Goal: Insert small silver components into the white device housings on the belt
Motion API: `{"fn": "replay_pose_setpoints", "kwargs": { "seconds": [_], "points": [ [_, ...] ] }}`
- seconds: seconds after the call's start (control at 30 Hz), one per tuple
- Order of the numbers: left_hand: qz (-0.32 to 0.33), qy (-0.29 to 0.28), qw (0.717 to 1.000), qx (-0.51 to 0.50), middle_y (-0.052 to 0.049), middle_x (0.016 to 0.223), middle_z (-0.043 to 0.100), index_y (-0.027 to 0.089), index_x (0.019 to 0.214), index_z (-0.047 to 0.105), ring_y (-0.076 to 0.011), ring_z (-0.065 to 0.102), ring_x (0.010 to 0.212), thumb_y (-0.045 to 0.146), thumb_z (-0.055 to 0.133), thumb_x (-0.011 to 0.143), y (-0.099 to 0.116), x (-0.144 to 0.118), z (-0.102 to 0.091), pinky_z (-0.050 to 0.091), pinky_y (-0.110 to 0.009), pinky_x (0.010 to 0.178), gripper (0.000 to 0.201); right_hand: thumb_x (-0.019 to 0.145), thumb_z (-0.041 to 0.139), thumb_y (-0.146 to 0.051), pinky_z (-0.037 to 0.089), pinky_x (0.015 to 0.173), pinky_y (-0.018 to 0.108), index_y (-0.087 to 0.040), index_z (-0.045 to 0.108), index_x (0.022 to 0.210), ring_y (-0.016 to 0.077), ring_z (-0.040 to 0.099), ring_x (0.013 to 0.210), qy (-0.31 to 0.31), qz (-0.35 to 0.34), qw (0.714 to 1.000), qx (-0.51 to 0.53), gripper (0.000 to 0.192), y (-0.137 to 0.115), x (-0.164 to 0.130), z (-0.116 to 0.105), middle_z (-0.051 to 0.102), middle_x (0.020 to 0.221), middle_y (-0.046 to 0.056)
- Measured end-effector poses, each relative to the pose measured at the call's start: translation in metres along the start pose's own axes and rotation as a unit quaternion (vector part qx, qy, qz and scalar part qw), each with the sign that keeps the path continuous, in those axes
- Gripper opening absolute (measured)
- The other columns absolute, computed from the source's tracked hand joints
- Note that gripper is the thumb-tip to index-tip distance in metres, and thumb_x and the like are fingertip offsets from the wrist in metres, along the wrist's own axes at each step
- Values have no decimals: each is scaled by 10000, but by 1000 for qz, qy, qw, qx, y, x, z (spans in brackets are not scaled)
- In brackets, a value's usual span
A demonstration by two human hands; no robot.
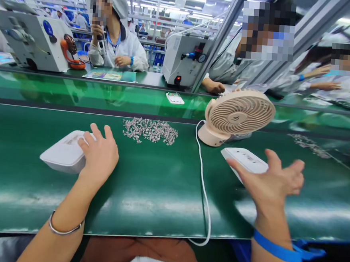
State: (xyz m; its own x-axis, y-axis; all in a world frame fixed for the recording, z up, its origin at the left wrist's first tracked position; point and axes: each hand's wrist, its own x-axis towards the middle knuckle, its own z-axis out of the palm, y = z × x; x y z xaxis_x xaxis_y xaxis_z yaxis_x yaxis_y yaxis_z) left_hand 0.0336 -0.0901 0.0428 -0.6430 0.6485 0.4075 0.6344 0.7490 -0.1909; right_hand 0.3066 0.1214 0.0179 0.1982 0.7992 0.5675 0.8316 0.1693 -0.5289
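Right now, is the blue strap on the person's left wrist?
No, the blue strap is around the wrist of the right hand, while the left hand wears a metal bangle.

Left box [62, 152] and right box [250, 161]: smooth plastic-looking shells, satin.
Fan [241, 115]: matt plastic, ribbed front.
Worktop [159, 185]: smooth, glossy.
Small parts [151, 131]: metallic-looking.
Bangle [62, 233]: polished metal.

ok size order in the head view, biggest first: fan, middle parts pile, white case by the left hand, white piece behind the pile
1. Fan
2. White case and middle parts pile: too alike to rank, case partly hidden
3. White piece
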Motion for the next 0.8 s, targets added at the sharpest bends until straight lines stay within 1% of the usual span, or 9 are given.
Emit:
{"fn": "replay_pose_setpoints", "kwargs": {
  "seconds": [0.07, 0.13, 0.23, 0.33, 0.47, 0.53, 0.6, 0.67, 0.8],
  "points": [
    [13, -14, 1000, -19, -314, 1356, 323, 63, 1301, 435, -493, 386, 1167, 249, 469, 823, 7, -3, 4, 350, -593, 882, 514, 482, 842, -514, 250, 887, 696, -157, 609, 1154, 538, 277, 1170, -137, 85, 985, -60, 796, 24, 8, -4, 286, 1324, 269],
    [40, -41, 998, -38, -284, 1408, 262, 119, 1333, 415, -502, 290, 1239, 283, 528, 809, 18, -9, 6, 287, -600, 947, 560, 585, 793, -464, 293, 960, 607, -155, 555, 1238, 470, 339, 1173, -216, 116, 968, -48, 761, 40, 11, -9, 314, 1303, 246],
    [90, -59, 992, -71, -255, 1444, 210, 166, 1352, 396, -494, 213, 1284, 328, 554, 807, 31, -16, 8, 228, -605, 987, 590, 608, 739, -436, 332, 1014, 474, -133, 560, 1225, 380, 428, 1138, -188, 129, 973, 39, 710, 47, 0, -17, 400, 1246, 196],
    [126, -57, 984, -108, -224, 1456, 208, 178, 1368, 374, -474, 192, 1302, 398, 495, 842, 38, -18, 6, 218, -603, 996, 583, 568, 722, -488, 427, 932, 450, -160, 598, 1135, 341, 491, 1062, -204, 21, 960, 193, 666, 34, -28, -25, 498, 1150, 126],
    [138, -80, 974, -161, -162, 1445, 285, 165, 1343, 414, -426, 248, 1294, 400, 364, 895, 42, -19, 4, 264, -577, 986, 508, 641, 742, -436, 443, 925, 368, -206, 618, 1125, 280, 472, 1104, -344, -250, 856, 292, 549, -2, -72, -34, 451, 1211, 100],
    [147, -94, 966, -191, -117, 1411, 369, 168, 1285, 483, -382, 310, 1270, 358, 327, 908, 44, -20, 5, 282, -549, 986, 450, 627, 776, -450, 397, 978, 397, -215, 579, 1204, 292, 420, 1170, -440, -305, 790, 297, 653, -21, -80, -31, 387, 1300, 111],
    [164, -99, 956, -221, -81, 1339, 472, 180, 1203, 550, -332, 378, 1225, 317, 316, 910, 45, -20, 7, 286, -514, 987, 399, 595, 791, -498, 369, 995, 438, -229, 519, 1274, 305, 385, 1202, -520, -292, 742, 305, 779, -38, -76, -19, 373, 1335, 111],
    [182, -94, 946, -249, -68, 1234, 565, 184, 1126, 590, -288, 443, 1157, 289, 317, 910, 45, -21, 9, 284, -483, 978, 363, 624, 745, -525, 408, 947, 437, -220, 514, 1268, 289, 449, 1141, -537, -224, 744, 331, 749, -52, -62, 6, 461, 1264, 106],
    [188, -87, 938, -277, -70, 1058, 644, 174, 1043, 610, -241, 511, 1027, 270, 323, 905, 44, -20, 10, 286, -448, 934, 333, 639, 604, -554, 480, 642, 309, -115, 617, 823, 195, 561, 689, -414, -64, 829, 371, 476, -70, -33, 77, 595, 755, 88]
  ]
}}
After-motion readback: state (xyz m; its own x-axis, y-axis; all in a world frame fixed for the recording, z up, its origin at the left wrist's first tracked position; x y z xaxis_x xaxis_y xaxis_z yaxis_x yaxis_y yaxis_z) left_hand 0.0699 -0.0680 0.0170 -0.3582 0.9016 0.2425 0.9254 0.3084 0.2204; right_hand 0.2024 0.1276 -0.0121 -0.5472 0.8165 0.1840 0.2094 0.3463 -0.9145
